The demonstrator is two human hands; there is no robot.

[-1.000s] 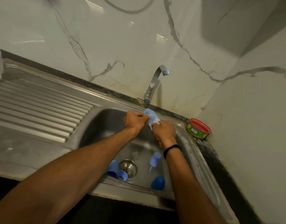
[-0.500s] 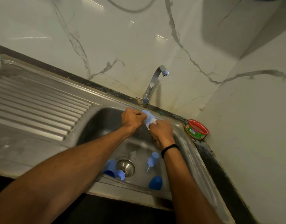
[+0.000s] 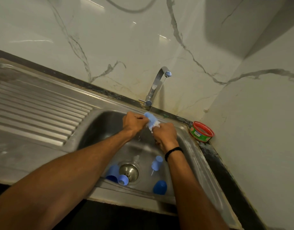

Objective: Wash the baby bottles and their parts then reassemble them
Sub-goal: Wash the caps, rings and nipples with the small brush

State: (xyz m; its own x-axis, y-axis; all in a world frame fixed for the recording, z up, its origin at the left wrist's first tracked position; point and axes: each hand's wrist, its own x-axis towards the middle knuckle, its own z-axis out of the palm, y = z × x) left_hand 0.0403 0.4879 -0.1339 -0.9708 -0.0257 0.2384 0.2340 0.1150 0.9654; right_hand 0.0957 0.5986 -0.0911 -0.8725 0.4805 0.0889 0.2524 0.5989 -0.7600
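Now gripping blue bottle part [image 3: 150, 117] under tap [image 3: 157, 83] with left hand [image 3: 133, 121] and right hand [image 3: 165, 133], both curled round it. Probably light, stiff, soapy-slick; best gripped mid-body.

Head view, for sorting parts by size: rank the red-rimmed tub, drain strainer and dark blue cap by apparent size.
1. red-rimmed tub and drain strainer: look alike, unranked.
2. dark blue cap: smallest.

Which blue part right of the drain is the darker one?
The domed cap nearest the camera; the other part, just beyond it, is pale blue.
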